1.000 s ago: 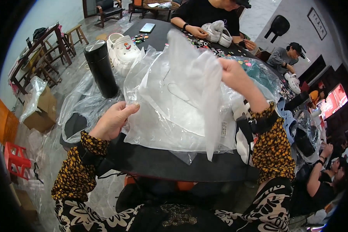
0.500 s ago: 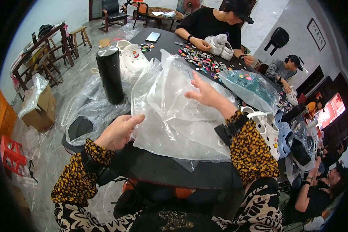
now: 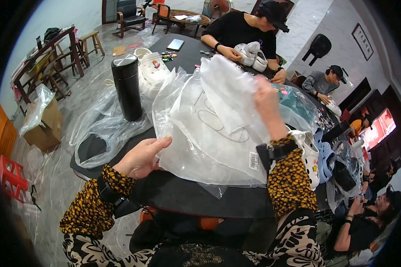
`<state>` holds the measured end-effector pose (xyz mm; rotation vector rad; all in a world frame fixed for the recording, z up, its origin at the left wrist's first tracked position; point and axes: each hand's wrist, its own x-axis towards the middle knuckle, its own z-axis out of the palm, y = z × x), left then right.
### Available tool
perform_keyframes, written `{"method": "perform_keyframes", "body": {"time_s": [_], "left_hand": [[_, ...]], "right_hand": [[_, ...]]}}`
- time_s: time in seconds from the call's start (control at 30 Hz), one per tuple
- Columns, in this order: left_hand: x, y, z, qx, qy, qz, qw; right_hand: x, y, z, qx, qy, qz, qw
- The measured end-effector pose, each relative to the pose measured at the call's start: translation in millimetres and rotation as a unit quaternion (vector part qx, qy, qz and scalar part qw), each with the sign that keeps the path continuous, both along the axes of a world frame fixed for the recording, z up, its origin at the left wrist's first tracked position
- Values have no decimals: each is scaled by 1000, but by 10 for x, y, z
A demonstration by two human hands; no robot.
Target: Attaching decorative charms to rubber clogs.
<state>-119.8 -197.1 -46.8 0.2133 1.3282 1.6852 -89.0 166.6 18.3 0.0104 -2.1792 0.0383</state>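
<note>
Off at the left edge a cardboard box [image 3: 47,124] with a plastic liner sits on the floor, and nearer in a crumpled sheet of clear plastic [image 3: 104,131] spills over the rim of the dark round table [image 3: 182,196]. A tall black flask [image 3: 126,86] stands upright just behind it, with a white clog [image 3: 153,71] decorated with small charms lying just beside it. The left hand [image 3: 142,156] rests low at the table's near edge, fingers loosely curled and thumb stretched out, pinching the left border of a large clear plastic bag [image 3: 214,129]. That bag is held up in front of the person above the table, partly opened and billowing, with a thin looped line visible through it; I cannot tell whether anything sits inside, so the handling looks to be in its middle, the bag gathered and lifted but not yet laid flat or filled. The right hand [image 3: 266,104] is raised higher, fingers pressed together on the bag's upper fold, gripping it from behind. Further right more clogs [image 3: 314,153], white and blue, are stacked at the table edge. Across the table another person in black [image 3: 245,31] handles a white shoe [image 3: 249,51].
</note>
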Motion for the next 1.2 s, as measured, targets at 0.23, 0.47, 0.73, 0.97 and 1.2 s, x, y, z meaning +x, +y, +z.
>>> {"method": "perform_keyframes", "body": {"time_s": [0.23, 0.47, 0.73, 0.97, 1.2], "left_hand": [[7, -26, 19, 5, -10, -9, 1000], [58, 29, 57, 0, -26, 13, 1000], [58, 173, -1, 120, -28, -13, 992], [212, 435, 73, 90, 62, 25, 994], [-56, -18, -41, 6, 174, 210, 962]], "right_hand": [[392, 229, 1221, 193, 184, -38, 963], [308, -476, 575, -14, -110, 27, 993], [369, -1240, -515, -144, -360, 267, 882], [308, -1381, -872, -154, -334, 259, 893], [340, -970, -362, -383, -201, 187, 882]]}}
